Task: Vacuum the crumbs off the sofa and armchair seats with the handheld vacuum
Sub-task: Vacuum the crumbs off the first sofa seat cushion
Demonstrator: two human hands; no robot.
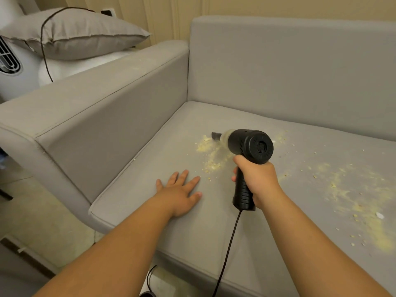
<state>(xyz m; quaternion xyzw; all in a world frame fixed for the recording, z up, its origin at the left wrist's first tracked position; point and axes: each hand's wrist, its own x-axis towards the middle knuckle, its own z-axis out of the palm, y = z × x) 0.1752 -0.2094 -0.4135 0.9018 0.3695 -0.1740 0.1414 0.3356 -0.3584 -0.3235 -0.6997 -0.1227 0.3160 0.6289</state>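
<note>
On the sofa seat (150,159), near the left armrest (102,116), my right hand (257,181) grips the handheld vacuum (249,146) by its ribbed black handle, fingers curled fully round it, thumb side up. My left hand (180,189) lies flat on the cushion, fingers straight and slightly spread, holding nothing. It rests just left of the vacuum handle, between it and the armrest.

Vacuum orientation: body axis runs from the round rear cap, which faces me, away toward the backrest (289,71) and slightly left. The dark nozzle (216,136) points down-left at the cushion. I cannot tell whether its tip touches the fabric. A cord (229,249) hangs from the handle base, toward the front edge of the seat.

Crumbs, relative to the nozzle:
- near patch (211,154): pale yellow, directly under and just toward me from the tip, trailing back toward my left fingertips (198,178).
- far patch (364,200): larger, more scattered, well to the right of the vacuum, beyond my right wrist.
- a thin scatter close to the backrest, right of the vacuum body.

Judgement: the near patch lies along the nozzle's line, so the next stroke is a short pull back toward me. The far patch needs a sweep to the right, and only the right hand is placed for it. The left hand sits clear of both patches, close to the near one's tail.

A cushion (72,35) sits beyond the armrest, off the seat.
</note>
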